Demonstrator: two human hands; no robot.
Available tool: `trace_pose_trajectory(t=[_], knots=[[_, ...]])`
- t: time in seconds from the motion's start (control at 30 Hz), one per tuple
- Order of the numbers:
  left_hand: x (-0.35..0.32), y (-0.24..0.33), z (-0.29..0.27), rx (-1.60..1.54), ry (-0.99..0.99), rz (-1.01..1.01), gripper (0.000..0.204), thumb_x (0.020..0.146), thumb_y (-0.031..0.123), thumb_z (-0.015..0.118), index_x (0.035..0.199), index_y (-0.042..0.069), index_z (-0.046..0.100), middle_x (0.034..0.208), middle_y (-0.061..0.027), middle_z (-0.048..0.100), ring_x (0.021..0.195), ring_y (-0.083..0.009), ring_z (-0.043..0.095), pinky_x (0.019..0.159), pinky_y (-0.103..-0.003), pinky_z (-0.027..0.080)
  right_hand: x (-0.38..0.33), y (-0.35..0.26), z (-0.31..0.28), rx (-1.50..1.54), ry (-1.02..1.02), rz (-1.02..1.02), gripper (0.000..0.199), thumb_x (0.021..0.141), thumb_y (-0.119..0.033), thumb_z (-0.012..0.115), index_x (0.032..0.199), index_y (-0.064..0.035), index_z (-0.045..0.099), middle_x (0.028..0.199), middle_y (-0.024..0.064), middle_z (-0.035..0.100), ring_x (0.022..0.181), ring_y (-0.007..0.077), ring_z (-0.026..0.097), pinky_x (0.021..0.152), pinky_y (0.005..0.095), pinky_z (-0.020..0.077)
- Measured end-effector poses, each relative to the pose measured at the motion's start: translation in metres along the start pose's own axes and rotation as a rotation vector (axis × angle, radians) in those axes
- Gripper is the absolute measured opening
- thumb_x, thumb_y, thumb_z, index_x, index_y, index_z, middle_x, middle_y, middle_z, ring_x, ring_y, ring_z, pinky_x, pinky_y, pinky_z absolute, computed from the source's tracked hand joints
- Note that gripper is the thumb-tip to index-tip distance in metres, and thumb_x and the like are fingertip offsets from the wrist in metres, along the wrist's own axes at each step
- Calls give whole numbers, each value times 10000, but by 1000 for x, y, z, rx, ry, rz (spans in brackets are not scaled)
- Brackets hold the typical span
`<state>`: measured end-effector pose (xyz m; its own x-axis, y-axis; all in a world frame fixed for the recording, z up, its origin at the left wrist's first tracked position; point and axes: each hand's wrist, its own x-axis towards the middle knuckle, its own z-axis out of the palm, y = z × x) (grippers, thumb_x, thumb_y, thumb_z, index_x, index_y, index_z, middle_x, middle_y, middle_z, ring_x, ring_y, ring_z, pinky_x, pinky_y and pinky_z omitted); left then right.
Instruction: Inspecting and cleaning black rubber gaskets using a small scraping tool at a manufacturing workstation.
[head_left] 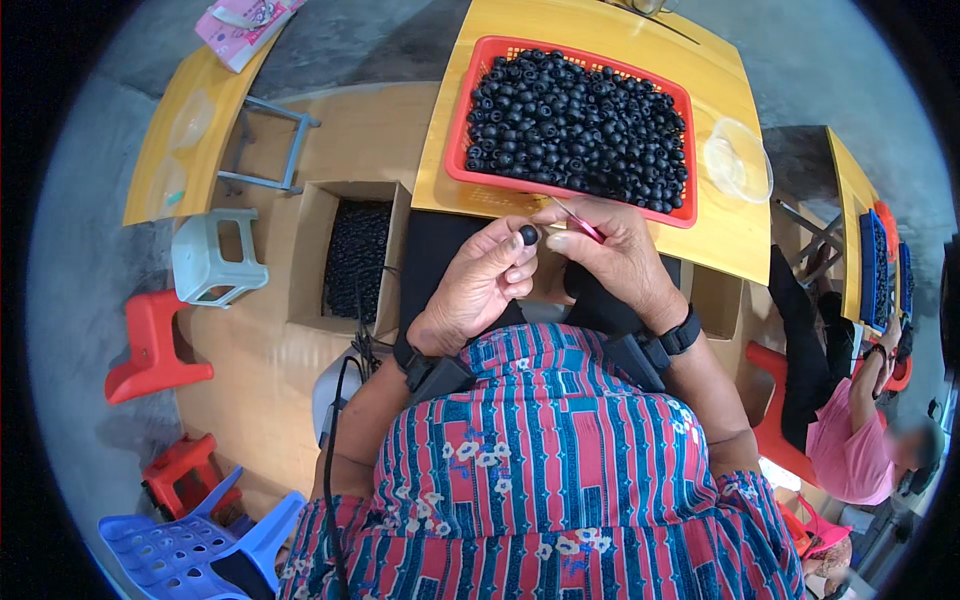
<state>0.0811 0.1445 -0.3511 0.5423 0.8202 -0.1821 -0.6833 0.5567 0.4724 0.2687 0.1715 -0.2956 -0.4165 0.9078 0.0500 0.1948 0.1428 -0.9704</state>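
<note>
My left hand (475, 278) pinches a small round black bead-like piece (529, 235) between thumb and fingers, in front of the table's near edge. My right hand (625, 258) is closed around a small pointed metal tool with a pink-red handle (585, 226). Its thin tip points up and left, a little above the black piece and apart from it. Whether it is a blade or a tweezer cannot be made out. Just beyond both hands, a red plastic basket (456, 140) full of similar black pieces (580, 125) rests on the yellow table (440, 165).
A clear plastic container (735, 160) stands right of the basket. On the floor to the left is a cardboard box (305, 260) with dark pieces inside, near a pale stool (215, 255) and red stools (155, 350). A person in pink (850, 440) works at another table on the right.
</note>
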Motion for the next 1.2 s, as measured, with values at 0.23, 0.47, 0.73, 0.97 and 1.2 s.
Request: trace_pose_trajectory(t=[0.23,0.47,0.73,0.97,1.2], knots=[[-4,4,-6,12,0,48,223,947,261,591,1064,88,515,856,38,487,691,-31,378,594,-165,330,-12,11,8,-281,52,-155,204,874,-158,591,1013,-23,655,914,149,661,838,299,642,754,354,499],[-1,4,-5,56,1,75,162,980,236,545,1068,103,517,848,51,457,667,-28,380,586,-173,337,-10,3,9,-552,48,-265,199,818,-221,664,968,-91,657,795,112,612,764,311,620,669,396,495],[3,1,-1,57,6,65,163,974,203,551,1085,89,514,859,49,478,675,-26,398,582,-173,342,-12,11,5,-595,118,-286,217,802,-222,684,971,-88,657,788,110,603,729,312,620,614,398,500],[4,1,-4,54,-2,64,171,974,193,551,1100,82,516,868,47,485,676,-26,400,590,-175,349,-12,13,6,-615,130,-264,211,801,-217,683,973,-99,658,780,101,586,721,310,618,614,398,503],[6,0,-3,52,6,73,163,977,178,543,1101,75,519,871,45,490,675,-27,394,592,-175,348,-11,14,4,-620,148,-259,207,796,-222,689,961,-101,658,776,97,585,713,304,621,610,392,506]])
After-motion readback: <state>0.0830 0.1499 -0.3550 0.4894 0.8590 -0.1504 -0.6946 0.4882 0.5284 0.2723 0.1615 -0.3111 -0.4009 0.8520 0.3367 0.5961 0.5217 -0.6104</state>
